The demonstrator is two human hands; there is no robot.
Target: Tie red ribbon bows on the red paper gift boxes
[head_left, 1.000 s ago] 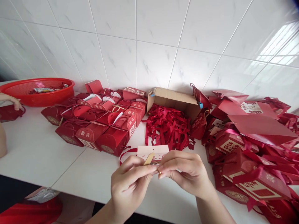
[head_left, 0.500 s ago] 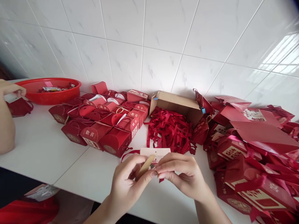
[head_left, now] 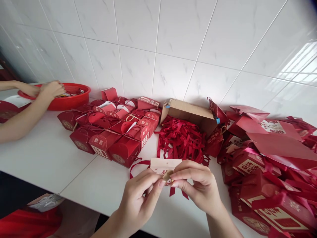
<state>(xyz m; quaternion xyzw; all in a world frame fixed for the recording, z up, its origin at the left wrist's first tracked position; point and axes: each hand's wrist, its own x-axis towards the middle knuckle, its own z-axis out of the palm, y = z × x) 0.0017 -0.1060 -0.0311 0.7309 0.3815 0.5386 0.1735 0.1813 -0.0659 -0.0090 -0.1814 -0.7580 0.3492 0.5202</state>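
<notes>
Between my hands is a small beige-gold piece [head_left: 168, 176], curled, its exact kind unclear. My left hand [head_left: 140, 195] pinches its left side between thumb and fingers. My right hand [head_left: 195, 181] is closed at its right edge, where a tiny gold-coloured bit shows at the fingertips. Just behind them a white card [head_left: 165, 163] with red print lies on the table, partly hidden by my fingers. A red ribbon [head_left: 138, 164] loops out at its left, and ribbon ends hang below my fingertips.
Rows of red gift boxes [head_left: 101, 142] stand left of centre. A cardboard box [head_left: 190, 108] spills red ribbons [head_left: 182, 138] behind my hands. More red boxes [head_left: 267, 195] are piled at right. At far left, a co-worker's hands [head_left: 51, 89] reach over a red basket [head_left: 71, 104].
The beige piece was a flat upright strip and now looks curled between my fingers. Ribbon ends show more below my hands. The co-worker's hand has moved right, to the basket.
</notes>
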